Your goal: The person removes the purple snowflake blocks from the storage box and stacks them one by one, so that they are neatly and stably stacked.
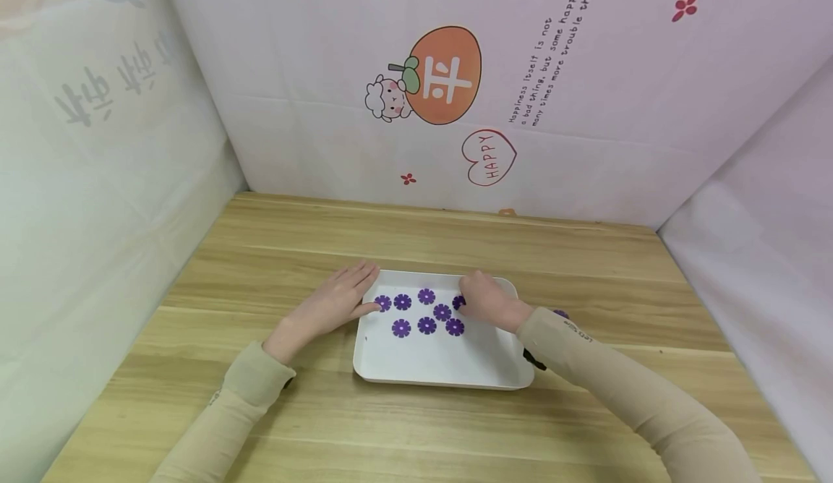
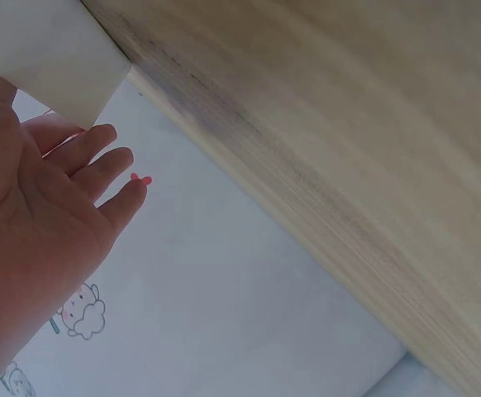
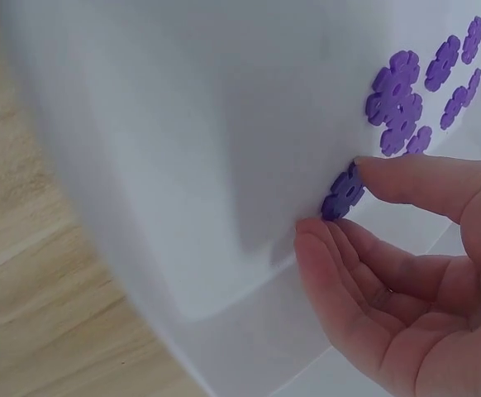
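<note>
A white tray [image 1: 484, 353] sits on the wooden table, with several purple snowflake discs [image 1: 401, 328] lying flat across its upper and middle part. At the tray's left wall, my left hand [image 1: 335, 301] grips the rim, thumb inside and fingers along the outside; the left wrist view shows the tray's corner [image 2: 59, 62] between them. Near the upper right of the tray, my right hand [image 1: 489, 301] pinches one snowflake disc [image 3: 344, 192] between thumb and fingertips, close to the tray floor. Other discs [image 3: 396, 89] lie just beyond that thumb.
One more purple disc [image 1: 561, 314] lies on the table [image 1: 625, 367] right of the tray, partly hidden by the right sleeve. A printed cloth wall [image 1: 312, 143] stands behind the table, and plain cloth hangs at both sides.
</note>
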{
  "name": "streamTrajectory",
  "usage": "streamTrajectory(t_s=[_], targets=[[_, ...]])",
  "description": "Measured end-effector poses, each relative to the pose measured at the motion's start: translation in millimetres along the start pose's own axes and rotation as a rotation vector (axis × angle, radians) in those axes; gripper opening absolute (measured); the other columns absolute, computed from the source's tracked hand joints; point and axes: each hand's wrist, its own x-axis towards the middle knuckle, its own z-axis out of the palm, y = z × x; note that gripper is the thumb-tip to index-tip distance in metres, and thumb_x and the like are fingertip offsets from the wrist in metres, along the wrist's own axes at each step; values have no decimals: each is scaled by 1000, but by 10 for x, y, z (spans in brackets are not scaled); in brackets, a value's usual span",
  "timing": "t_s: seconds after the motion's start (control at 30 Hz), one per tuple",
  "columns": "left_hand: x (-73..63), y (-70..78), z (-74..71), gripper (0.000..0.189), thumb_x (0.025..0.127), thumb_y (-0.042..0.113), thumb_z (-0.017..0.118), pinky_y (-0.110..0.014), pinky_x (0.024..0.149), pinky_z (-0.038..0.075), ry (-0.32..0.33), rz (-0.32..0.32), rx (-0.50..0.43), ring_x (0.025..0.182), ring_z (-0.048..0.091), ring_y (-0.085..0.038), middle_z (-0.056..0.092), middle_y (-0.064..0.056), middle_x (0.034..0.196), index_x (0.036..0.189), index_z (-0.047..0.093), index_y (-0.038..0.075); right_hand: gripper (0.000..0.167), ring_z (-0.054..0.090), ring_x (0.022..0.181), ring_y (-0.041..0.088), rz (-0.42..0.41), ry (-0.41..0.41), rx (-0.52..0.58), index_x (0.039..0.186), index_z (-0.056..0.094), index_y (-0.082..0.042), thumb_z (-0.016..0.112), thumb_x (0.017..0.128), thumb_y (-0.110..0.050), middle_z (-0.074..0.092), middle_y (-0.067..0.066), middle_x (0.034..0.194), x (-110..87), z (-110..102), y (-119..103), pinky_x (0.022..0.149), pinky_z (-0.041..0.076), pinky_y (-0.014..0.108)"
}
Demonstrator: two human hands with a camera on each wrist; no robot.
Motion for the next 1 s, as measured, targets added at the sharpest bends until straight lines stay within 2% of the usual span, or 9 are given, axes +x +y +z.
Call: streamTrajectory(t_s=[0.23, 0.47, 0.63, 1.0], targets=[[-1, -4, 8, 74, 100, 50, 49, -55, 123, 29, -4, 0, -3, 149, 31, -39, 31, -20, 160, 152, 33, -2, 18, 55, 63, 16, 18, -18, 4, 94, 67, 6, 76, 84, -6, 66, 13, 80, 12, 6, -3, 55, 49, 23], [-1, 2, 0, 74, 100, 49, 50, -55, 122, 30, -5, 1, -2, 148, 32, -39, 32, -20, 160, 151, 34, -2, 16, 51, 62, 15, 23, -28, 29, 90, 65, 5, 76, 82, -3, 62, 9, 76, 5, -5, -12, 54, 44, 22], [-7, 5, -12, 74, 100, 49, 50, -55, 122, 30, -7, -2, -5, 148, 32, -40, 31, -21, 159, 151, 34, -2, 18, 52, 63, 15, 25, -33, 40, 93, 66, 5, 77, 81, -3, 62, 9, 76, 17, -6, -20, 54, 46, 22], [-12, 4, -3, 74, 100, 49, 50, -56, 122, 30, -8, -8, -5, 148, 32, -39, 32, -20, 159, 152, 34, -2, 16, 50, 63, 14, 29, -37, 70, 83, 64, 1, 78, 79, -5, 59, 6, 71, 3, -30, -8, 55, 44, 21]])
